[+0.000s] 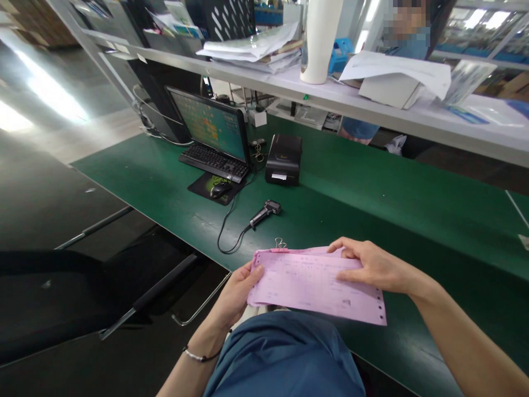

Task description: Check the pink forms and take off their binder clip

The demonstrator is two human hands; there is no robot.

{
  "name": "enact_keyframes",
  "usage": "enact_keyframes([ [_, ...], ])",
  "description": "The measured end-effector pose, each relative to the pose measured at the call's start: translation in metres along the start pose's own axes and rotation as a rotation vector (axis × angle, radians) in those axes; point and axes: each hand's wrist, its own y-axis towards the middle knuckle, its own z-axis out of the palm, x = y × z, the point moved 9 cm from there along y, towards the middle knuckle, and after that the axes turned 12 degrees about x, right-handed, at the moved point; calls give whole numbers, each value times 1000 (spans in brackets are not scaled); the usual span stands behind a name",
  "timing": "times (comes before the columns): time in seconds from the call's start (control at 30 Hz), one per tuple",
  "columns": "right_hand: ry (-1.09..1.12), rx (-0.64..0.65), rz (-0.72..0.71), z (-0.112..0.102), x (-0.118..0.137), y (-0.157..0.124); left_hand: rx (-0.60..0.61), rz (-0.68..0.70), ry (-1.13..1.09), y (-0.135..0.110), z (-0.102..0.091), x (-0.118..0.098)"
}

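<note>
Pink form sits over green table edge, near the lap, w/ a binder clip at its top. Left hand pinches the form's left edge, thumb on top; right hand grips the upper right, fingers closed on paper. Barcode scanner lies beyond, apart.
</note>
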Motion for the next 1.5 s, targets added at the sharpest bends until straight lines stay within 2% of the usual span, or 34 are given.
enact_keyframes([
  [0.13, 88, -76, 67, -7, -22, -9, 1, -7, -7, 0, -1, 3],
  [0.23, 62, -163, 93, -12, -31, -10, 23, -20, -14, 0, 1, 7],
  [0.43, 20, -276, 89, -13, -41, -9, 23, -37, -54, -2, 7, 8],
  [0.67, 123, -399, 87, -10, -64, -18, -3, -34, -73, -5, 7, 5],
  [0.9, 256, -638, 82, -7, -88, -34, -10, -47, -80, -4, 5, 7],
  [1.07, 305, -745, 56, -2, -95, -40, -18, -66, -52, -3, 2, 10],
  [1.37, 327, -769, 72, 5, -104, -40, -20, -52, -86, -2, 1, 9],
  [1.43, 431, -790, 47, 8, -110, -37, -15, -47, -99, -3, 1, 9],
  [1.5, 614, -724, 62, 19, -119, -30, -14, -38, -108, -4, -1, 9],
])
